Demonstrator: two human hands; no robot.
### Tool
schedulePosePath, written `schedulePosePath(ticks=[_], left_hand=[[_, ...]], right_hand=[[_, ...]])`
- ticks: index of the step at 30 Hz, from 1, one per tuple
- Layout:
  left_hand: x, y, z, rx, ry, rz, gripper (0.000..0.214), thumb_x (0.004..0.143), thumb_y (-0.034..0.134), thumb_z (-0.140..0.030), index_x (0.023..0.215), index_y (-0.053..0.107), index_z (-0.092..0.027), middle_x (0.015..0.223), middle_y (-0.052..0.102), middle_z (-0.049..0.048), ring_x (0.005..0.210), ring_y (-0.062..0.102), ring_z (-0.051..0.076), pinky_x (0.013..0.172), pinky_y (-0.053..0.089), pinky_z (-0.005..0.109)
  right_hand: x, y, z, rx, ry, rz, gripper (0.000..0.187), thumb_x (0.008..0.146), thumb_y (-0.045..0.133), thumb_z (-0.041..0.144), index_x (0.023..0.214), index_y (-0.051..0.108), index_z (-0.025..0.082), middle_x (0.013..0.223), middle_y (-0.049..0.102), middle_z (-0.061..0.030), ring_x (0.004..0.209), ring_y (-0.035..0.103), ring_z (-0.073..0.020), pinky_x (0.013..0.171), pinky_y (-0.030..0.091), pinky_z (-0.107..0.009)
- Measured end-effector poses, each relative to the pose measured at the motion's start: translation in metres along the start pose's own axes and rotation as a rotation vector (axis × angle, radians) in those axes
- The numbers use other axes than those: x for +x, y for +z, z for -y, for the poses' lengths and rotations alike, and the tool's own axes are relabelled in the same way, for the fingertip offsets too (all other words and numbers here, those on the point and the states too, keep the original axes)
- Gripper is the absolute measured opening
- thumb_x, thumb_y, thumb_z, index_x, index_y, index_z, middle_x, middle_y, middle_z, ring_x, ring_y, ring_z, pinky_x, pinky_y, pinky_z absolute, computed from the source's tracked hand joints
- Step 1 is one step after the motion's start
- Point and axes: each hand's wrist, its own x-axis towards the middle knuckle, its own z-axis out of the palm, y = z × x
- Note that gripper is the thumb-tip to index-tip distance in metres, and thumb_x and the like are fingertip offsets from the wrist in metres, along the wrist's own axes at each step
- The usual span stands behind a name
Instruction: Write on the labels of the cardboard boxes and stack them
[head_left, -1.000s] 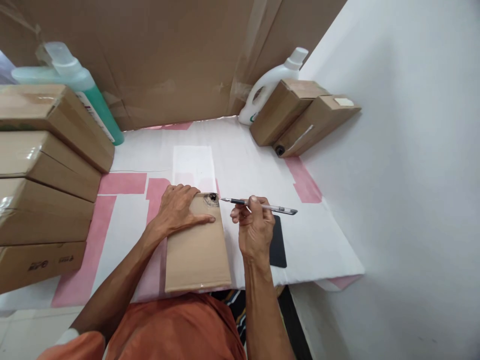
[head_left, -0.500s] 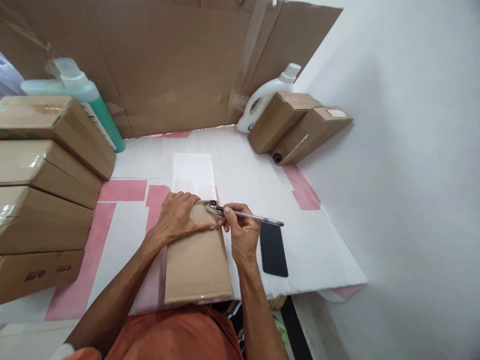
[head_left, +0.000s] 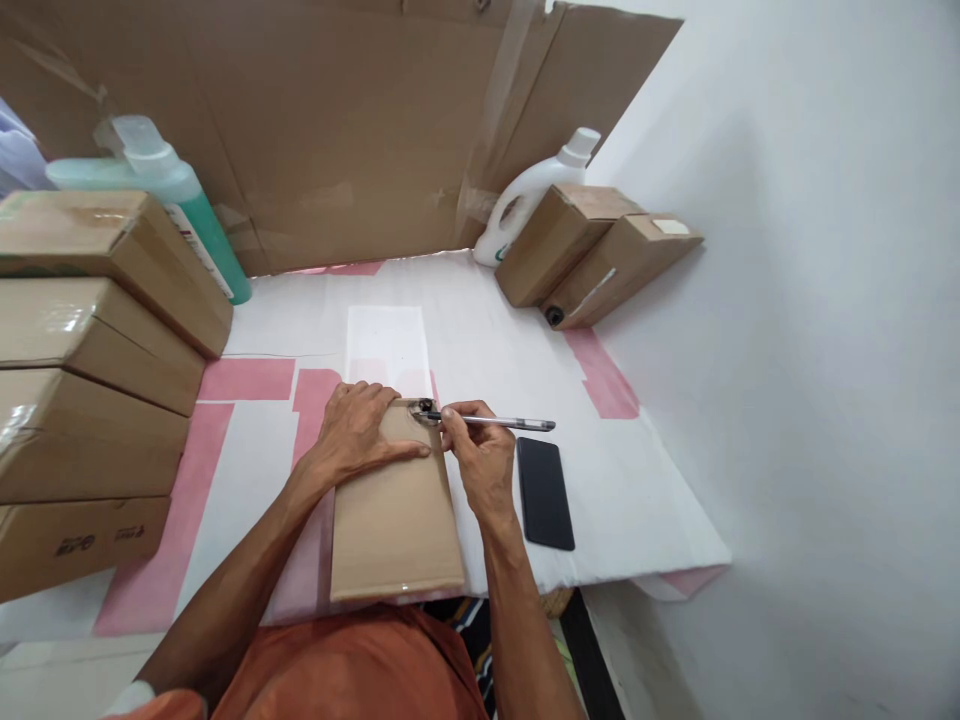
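Observation:
A flat brown cardboard box lies in front of me at the table's near edge. My left hand holds its far left side, fingers bent toward the far edge and thumb stretched across the top. Pinched in my right hand is a pen with a clear barrel and dark grip. Its tip touches the box's far right corner, at a patch of dark round scribbles. A small black mark or thing sits at that corner; I cannot make it out.
A black phone lies right of my right hand. Stacked boxes and a green bottle stand left. At the back right are a white jug and two boxes, before a cardboard panel. A white wall rises right.
The pen has swung from a downward slant to nearly level, its back end moving up and slightly left. My left hand and the box stay in place.

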Motion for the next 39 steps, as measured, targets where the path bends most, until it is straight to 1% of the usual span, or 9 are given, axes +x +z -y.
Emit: schedulePosePath(ticks=[11,15,18,20,22,25,31,35,39], left_hand=[[0.001,0.0,0.002,0.018,-0.007,0.004,0.067,0.075,0.072,-0.077,0.114,0.068,-0.022,0.111,0.074,0.0081,0.108,0.065,0.032,0.099,0.04,0.049],[0.001,-0.001,0.004,0.059,0.028,0.014,0.069,0.076,0.07,-0.079,0.117,0.068,-0.023,0.112,0.074,0.0087,0.109,0.065,0.033,0.098,0.041,0.048],[0.002,-0.004,0.005,0.109,0.044,0.016,0.068,0.081,0.065,-0.078,0.119,0.067,-0.022,0.117,0.074,0.0109,0.111,0.065,0.035,0.098,0.042,0.05],[0.004,-0.007,0.005,0.142,0.037,0.025,0.067,0.083,0.062,-0.078,0.119,0.068,-0.022,0.118,0.074,0.0118,0.111,0.066,0.036,0.099,0.042,0.051],[0.006,-0.008,0.006,0.166,0.032,0.04,0.067,0.084,0.06,-0.077,0.12,0.068,-0.021,0.119,0.074,0.0121,0.112,0.066,0.037,0.1,0.043,0.051],[0.007,-0.009,0.006,0.182,0.032,0.055,0.07,0.083,0.059,-0.078,0.122,0.068,-0.021,0.12,0.074,0.0124,0.112,0.066,0.038,0.1,0.043,0.052],[0.006,-0.009,0.005,0.18,0.022,0.049,0.07,0.083,0.057,-0.078,0.122,0.068,-0.021,0.121,0.074,0.0121,0.113,0.066,0.038,0.1,0.044,0.051],[0.005,-0.009,0.005,0.163,0.014,0.049,0.07,0.082,0.059,-0.078,0.122,0.068,-0.021,0.122,0.074,0.0118,0.114,0.065,0.038,0.101,0.043,0.052],[0.005,-0.009,0.005,0.161,0.003,0.052,0.072,0.081,0.06,-0.079,0.123,0.068,-0.021,0.118,0.074,0.012,0.113,0.064,0.038,0.102,0.042,0.052]], right_hand=[[0.006,-0.022,-0.006,-0.053,0.026,-0.11,0.025,0.091,0.068,0.04,0.079,0.059,0.02,0.061,0.061,0.0047,0.049,0.052,-0.0095,0.051,0.04,-0.022],[0.021,-0.027,-0.008,0.008,0.021,-0.199,0.023,0.094,0.058,0.044,0.089,0.056,0.021,0.082,0.071,-0.001,0.057,0.06,-0.0124,0.051,0.043,-0.023],[0.029,-0.038,-0.01,-0.389,0.113,-0.052,0.017,0.097,0.052,0.036,0.092,0.056,0.02,0.085,0.072,-0.0046,0.066,0.066,-0.0155,0.057,0.044,-0.024],[0.027,-0.045,-0.013,-0.765,0.216,0.119,0.015,0.096,0.057,0.032,0.096,0.059,0.018,0.087,0.074,-0.009,0.075,0.07,-0.0196,0.066,0.046,-0.027],[0.021,-0.047,-0.018,-0.96,0.288,0.205,0.02,0.094,0.064,0.032,0.104,0.061,0.014,0.099,0.076,-0.0165,0.089,0.072,-0.0263,0.072,0.046,-0.031],[0.007,-0.042,-0.025,-1.006,0.321,0.216,0.03,0.094,0.065,0.03,0.116,0.06,0.01,0.107,0.075,-0.0223,0.1,0.073,-0.0325,0.076,0.046,-0.033],[-0.008,-0.044,-0.027,-1.045,0.319,0.232,0.042,0.102,0.058,0.039,0.13,0.054,0.009,0.112,0.074,-0.023,0.106,0.072,-0.0358,0.081,0.047,-0.038],[-0.022,-0.071,-0.025,-1.096,0.354,0.067,0.042,0.102,0.057,0.049,0.124,0.058,0.014,0.12,0.071,-0.0193,0.11,0.069,-0.0344,0.085,0.049,-0.038],[-0.043,-0.109,-0.03,-1.252,0.479,-0.14,0.05,0.096,0.066,0.047,0.126,0.058,0.008,0.131,0.061,-0.0253,0.127,0.057,-0.0403,0.095,0.048,-0.044]])
